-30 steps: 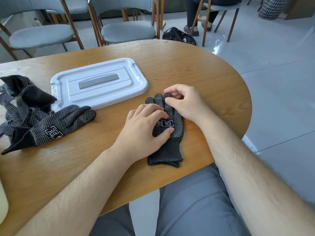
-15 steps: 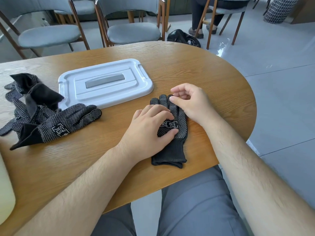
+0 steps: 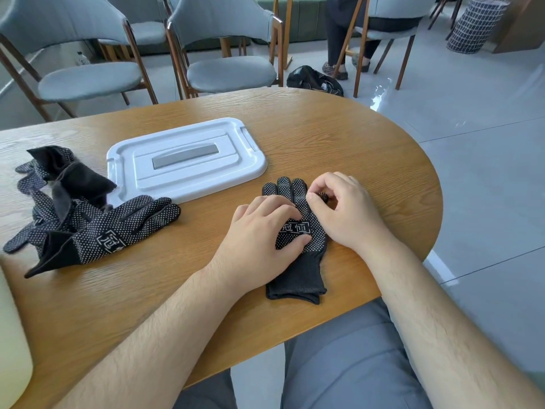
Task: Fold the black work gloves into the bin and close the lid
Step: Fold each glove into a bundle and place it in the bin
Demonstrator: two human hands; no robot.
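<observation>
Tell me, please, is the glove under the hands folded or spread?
Spread flat: the glove lies full length, fingertips to cuff, under the left hand.

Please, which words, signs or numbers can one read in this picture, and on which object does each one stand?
"冠恒": white print in a box frame, on the flat glove in front of the person.
"冠": same boxed print, on the top glove of the pile; its second sign is only partly visible and cannot be read.
The grey plate on the lid shows no text.
</observation>
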